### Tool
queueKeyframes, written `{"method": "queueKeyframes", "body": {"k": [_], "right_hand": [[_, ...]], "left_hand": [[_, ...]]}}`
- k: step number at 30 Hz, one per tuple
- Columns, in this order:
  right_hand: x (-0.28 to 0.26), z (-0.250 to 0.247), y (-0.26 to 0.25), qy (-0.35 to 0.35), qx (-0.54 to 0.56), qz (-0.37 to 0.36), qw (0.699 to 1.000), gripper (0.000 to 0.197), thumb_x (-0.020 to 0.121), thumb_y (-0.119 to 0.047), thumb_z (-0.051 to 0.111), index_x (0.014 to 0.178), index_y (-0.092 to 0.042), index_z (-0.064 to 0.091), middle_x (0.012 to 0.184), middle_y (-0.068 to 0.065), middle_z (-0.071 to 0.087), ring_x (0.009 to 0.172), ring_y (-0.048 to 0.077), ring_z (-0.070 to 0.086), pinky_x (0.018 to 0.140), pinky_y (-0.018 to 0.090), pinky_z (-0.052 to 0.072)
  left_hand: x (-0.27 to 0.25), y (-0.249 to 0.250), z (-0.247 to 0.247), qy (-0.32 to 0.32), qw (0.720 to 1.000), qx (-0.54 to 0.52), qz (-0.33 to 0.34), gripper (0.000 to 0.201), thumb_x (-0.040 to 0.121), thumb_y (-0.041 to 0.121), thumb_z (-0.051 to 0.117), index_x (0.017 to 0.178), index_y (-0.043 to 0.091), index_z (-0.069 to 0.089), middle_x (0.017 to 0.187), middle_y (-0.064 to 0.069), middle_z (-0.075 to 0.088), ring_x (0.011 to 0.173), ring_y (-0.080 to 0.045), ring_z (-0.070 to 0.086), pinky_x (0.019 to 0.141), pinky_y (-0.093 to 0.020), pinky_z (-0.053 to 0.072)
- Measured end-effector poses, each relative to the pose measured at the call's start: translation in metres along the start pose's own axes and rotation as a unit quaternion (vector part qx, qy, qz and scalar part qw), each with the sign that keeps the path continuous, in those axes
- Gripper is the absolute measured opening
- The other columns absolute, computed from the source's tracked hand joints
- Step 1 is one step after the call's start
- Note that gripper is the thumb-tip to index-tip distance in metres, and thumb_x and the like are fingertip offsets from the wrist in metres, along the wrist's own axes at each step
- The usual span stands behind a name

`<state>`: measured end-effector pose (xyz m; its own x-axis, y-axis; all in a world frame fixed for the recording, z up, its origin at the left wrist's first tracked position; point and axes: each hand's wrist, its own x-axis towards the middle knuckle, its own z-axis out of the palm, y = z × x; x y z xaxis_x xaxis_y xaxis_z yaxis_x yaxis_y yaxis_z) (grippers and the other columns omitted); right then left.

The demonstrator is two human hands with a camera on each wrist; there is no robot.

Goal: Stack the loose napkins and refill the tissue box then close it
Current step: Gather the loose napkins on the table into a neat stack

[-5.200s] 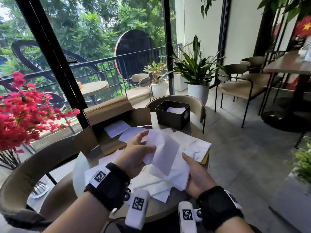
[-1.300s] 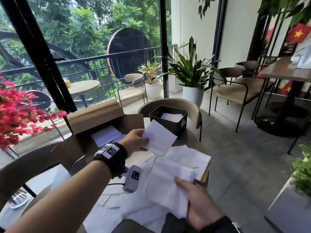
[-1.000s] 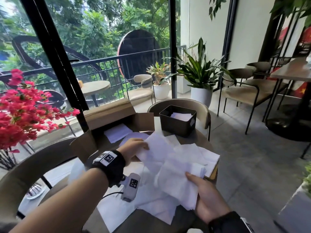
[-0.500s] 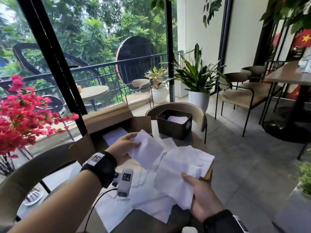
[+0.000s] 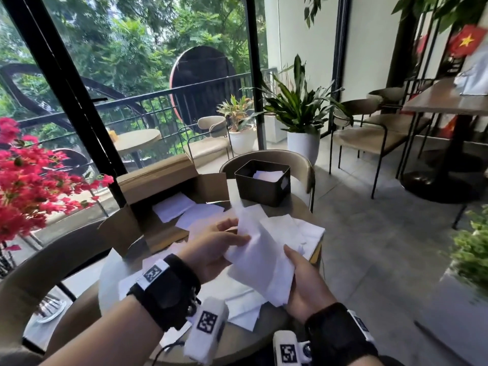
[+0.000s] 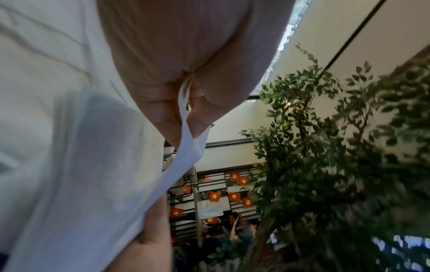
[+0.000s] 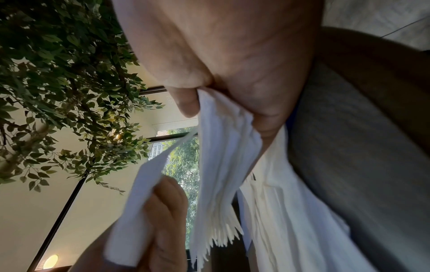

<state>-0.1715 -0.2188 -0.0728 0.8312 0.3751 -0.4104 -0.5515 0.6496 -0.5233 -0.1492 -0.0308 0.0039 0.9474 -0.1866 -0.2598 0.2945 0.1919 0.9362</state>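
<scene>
White thin napkins [image 5: 260, 256], creased, edges uneven; both hands pinch them: left [image 5: 216, 245], right [image 5: 303, 282].

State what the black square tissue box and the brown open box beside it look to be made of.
Black square tissue box: probably matte metal or plastic; smooth dark walls with a dull sheen, so I cannot tell which. Brown open box: cardboard, with plain tan folded flaps.

You're handling soft, matt white paper napkins [image 5: 260, 262], thin with frayed layered edges. At twelve o'clock the tissue box [image 5: 261, 184] looks dark, smooth and matt. At ten o'clock, the cardboard box [image 5: 158, 180] is plain brown and dull.
</scene>
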Motion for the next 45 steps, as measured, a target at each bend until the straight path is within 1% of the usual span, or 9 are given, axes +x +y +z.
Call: {"method": "queueKeyframes", "body": {"k": [5, 10, 16, 21, 28, 32, 38, 42, 45], "right_hand": [[0.004, -0.007, 0.002, -0.024, 0.028, -0.001, 0.999, 0.075, 0.100, -0.070, 0.044, 0.147, -0.014, 0.059, 0.141, 0.016, 0.068, 0.135, 0.033, 0.061, 0.122, 0.044, 0.038], [0.005, -0.010, 0.007, -0.061, 0.038, -0.002, 0.997, 0.076, 0.099, -0.065, 0.051, 0.151, -0.010, 0.056, 0.151, 0.020, 0.059, 0.144, 0.037, 0.053, 0.129, 0.048, 0.027], [0.004, -0.006, 0.004, -0.014, 0.019, -0.032, 0.999, 0.061, 0.100, -0.059, 0.050, 0.137, -0.013, 0.067, 0.122, 0.015, 0.077, 0.119, 0.035, 0.069, 0.099, 0.042, 0.055], [0.000, -0.008, 0.001, -0.043, 0.011, -0.015, 0.999, 0.063, 0.098, -0.060, 0.050, 0.136, -0.013, 0.069, 0.133, 0.018, 0.073, 0.113, 0.034, 0.069, 0.089, 0.040, 0.055], [0.003, -0.009, 0.001, -0.067, 0.018, -0.031, 0.997, 0.086, 0.093, -0.081, 0.038, 0.144, -0.017, 0.062, 0.140, 0.018, 0.068, 0.133, 0.033, 0.062, 0.121, 0.046, 0.039], [-0.001, -0.013, 0.001, -0.078, 0.007, -0.051, 0.996, 0.091, 0.091, -0.088, 0.031, 0.144, -0.021, 0.064, 0.138, 0.017, 0.070, 0.112, 0.027, 0.072, 0.078, 0.037, 0.050], [0.001, -0.011, 0.002, -0.069, 0.043, -0.047, 0.996, 0.089, 0.094, -0.082, 0.033, 0.147, -0.015, 0.062, 0.147, 0.020, 0.063, 0.141, 0.034, 0.056, 0.128, 0.049, 0.027], [0.000, -0.009, 0.000, -0.049, 0.005, -0.048, 0.998, 0.051, 0.107, -0.048, 0.050, 0.124, -0.008, 0.076, 0.124, 0.021, 0.076, 0.111, 0.033, 0.071, 0.103, 0.044, 0.051], [0.003, -0.008, 0.006, -0.027, -0.025, -0.042, 0.998, 0.036, 0.104, -0.025, 0.059, 0.127, -0.001, 0.075, 0.126, 0.024, 0.074, 0.118, 0.037, 0.070, 0.098, 0.044, 0.053]], "left_hand": [[-0.003, -0.013, 0.010, 0.095, 0.952, 0.265, 0.123, 0.022, 0.074, 0.001, 0.071, 0.096, 0.006, 0.067, 0.092, -0.019, 0.074, 0.079, -0.021, 0.067, 0.061, -0.028, 0.053], [-0.007, -0.007, 0.013, 0.093, 0.937, 0.325, 0.086, 0.015, 0.085, 0.011, 0.076, 0.097, 0.006, 0.069, 0.078, -0.010, 0.071, 0.065, -0.017, 0.066, 0.049, -0.029, 0.050], [-0.001, 0.004, 0.003, 0.082, 0.921, 0.377, 0.055, 0.041, 0.070, 0.046, 0.083, 0.094, 0.013, 0.077, 0.091, -0.011, 0.078, 0.081, -0.021, 0.073, 0.074, -0.036, 0.060], [-0.007, 0.014, -0.005, 0.039, 0.932, 0.358, 0.043, 0.036, 0.071, 0.037, 0.081, 0.101, 0.018, 0.077, 0.103, -0.017, 0.076, 0.094, -0.028, 0.074, 0.095, -0.053, 0.055], [-0.007, 0.010, 0.025, -0.018, 0.951, 0.298, 0.076, 0.035, 0.086, 0.013, 0.079, 0.119, 0.024, 0.073, 0.115, -0.010, 0.075, 0.105, -0.022, 0.072, 0.101, -0.045, 0.055], [-0.004, 0.012, 0.043, -0.061, 0.959, 0.264, 0.082, 0.038, 0.090, 0.003, 0.073, 0.123, 0.023, 0.071, 0.119, -0.014, 0.074, 0.108, -0.026, 0.071, 0.099, -0.043, 0.054], [0.002, 0.002, 0.037, 0.067, 0.856, 0.487, 0.162, 0.026, 0.084, 0.014, 0.074, 0.107, 0.027, 0.073, 0.089, 0.013, 0.074, 0.079, 0.003, 0.068, 0.067, -0.009, 0.046], [0.001, -0.005, 0.029, 0.120, 0.818, 0.525, 0.203, 0.010, 0.081, 0.025, 0.078, 0.089, 0.025, 0.072, 0.071, 0.012, 0.069, 0.066, -0.002, 0.062, 0.055, -0.008, 0.040], [0.001, -0.012, 0.027, 0.108, 0.804, 0.547, 0.208, 0.028, 0.082, 0.030, 0.079, 0.065, 0.029, 0.057, 0.053, 0.012, 0.048, 0.052, -0.006, 0.044, 0.048, -0.013, 0.031]]}}
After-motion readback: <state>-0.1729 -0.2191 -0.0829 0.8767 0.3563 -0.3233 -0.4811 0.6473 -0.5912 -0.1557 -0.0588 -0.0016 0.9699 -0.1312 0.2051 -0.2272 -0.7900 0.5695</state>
